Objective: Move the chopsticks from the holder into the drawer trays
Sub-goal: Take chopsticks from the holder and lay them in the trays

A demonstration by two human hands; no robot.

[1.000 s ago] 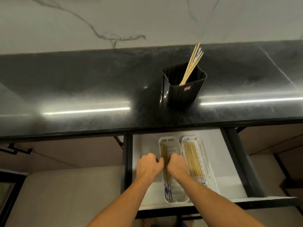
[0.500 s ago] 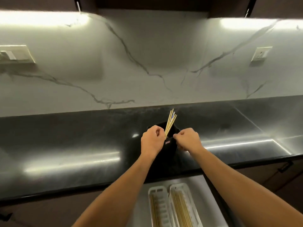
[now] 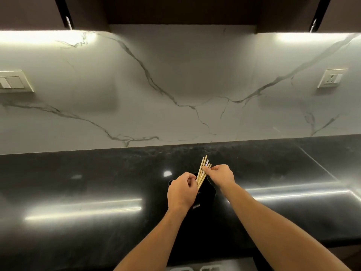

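Observation:
A black holder (image 3: 205,194) stands on the dark countertop (image 3: 97,182), with several light wooden chopsticks (image 3: 202,169) leaning up and to the right out of it. My left hand (image 3: 181,192) is at the holder's left rim, fingers curled against the lower part of the chopsticks. My right hand (image 3: 219,174) pinches the upper ends of the chopsticks between thumb and fingers. Only the far ends of the white drawer trays (image 3: 192,268) show at the bottom edge.
A white marble backsplash (image 3: 175,85) rises behind the counter, with a switch plate (image 3: 13,81) on the left and a socket (image 3: 332,78) on the right. Dark wall cabinets (image 3: 181,10) with light strips hang overhead.
Both hands left the drawer tray and rose to the holder. The view tilted up, so the drawer is nearly out of frame. My right hand has closed on the chopstick tops.

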